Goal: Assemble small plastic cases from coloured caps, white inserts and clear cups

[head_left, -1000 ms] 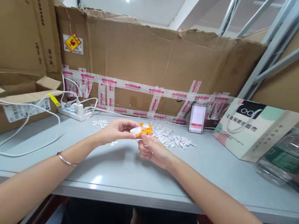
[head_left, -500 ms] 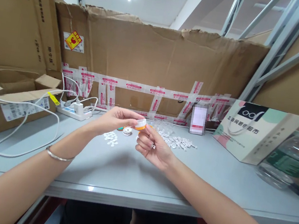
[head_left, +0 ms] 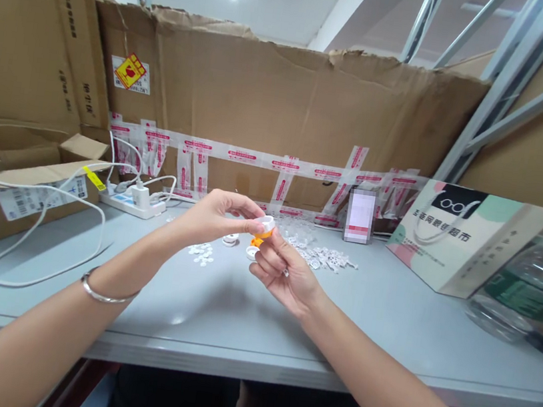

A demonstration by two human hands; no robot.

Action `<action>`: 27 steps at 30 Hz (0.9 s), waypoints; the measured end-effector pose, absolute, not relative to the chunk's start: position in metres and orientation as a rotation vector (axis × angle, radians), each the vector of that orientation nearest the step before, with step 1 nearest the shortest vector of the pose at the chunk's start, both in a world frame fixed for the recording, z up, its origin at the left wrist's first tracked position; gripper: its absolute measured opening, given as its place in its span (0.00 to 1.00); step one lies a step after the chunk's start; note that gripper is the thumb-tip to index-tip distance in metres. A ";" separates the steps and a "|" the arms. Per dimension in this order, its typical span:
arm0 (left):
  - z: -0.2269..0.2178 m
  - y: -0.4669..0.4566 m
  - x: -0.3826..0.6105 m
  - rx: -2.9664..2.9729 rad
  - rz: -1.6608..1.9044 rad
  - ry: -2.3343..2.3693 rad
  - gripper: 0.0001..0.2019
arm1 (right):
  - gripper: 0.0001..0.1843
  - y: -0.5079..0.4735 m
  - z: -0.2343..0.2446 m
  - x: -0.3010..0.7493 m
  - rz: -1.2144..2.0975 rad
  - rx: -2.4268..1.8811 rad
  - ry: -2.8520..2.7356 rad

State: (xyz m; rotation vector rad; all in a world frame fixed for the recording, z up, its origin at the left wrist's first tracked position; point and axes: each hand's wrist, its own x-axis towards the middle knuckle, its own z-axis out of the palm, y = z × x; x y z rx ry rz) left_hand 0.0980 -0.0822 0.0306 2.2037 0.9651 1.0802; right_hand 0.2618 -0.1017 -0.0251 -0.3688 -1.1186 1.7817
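- Head view: our left hand (head_left: 216, 217) pinches the white cap (head_left: 265, 221), thumb and fingertips closed on it.
- Our right hand (head_left: 286, 276) grips the orange piece (head_left: 261, 237) just beneath. The cap sits on top, and its long axis is too small to tell.
- Below the grip is the grey table (head_left: 235, 320). Beyond the grip are loose white parts (head_left: 319, 256) and a cardboard wall (head_left: 290, 105).

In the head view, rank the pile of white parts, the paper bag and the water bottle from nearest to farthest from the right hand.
From the right hand, holding an orange part:
1. pile of white parts, just behind it, to the right
2. paper bag, further right
3. water bottle, far right edge
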 end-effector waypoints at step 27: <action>-0.009 -0.061 0.092 2.638 1.211 0.808 0.15 | 0.16 -0.093 -0.042 0.252 1.576 -0.608 -0.979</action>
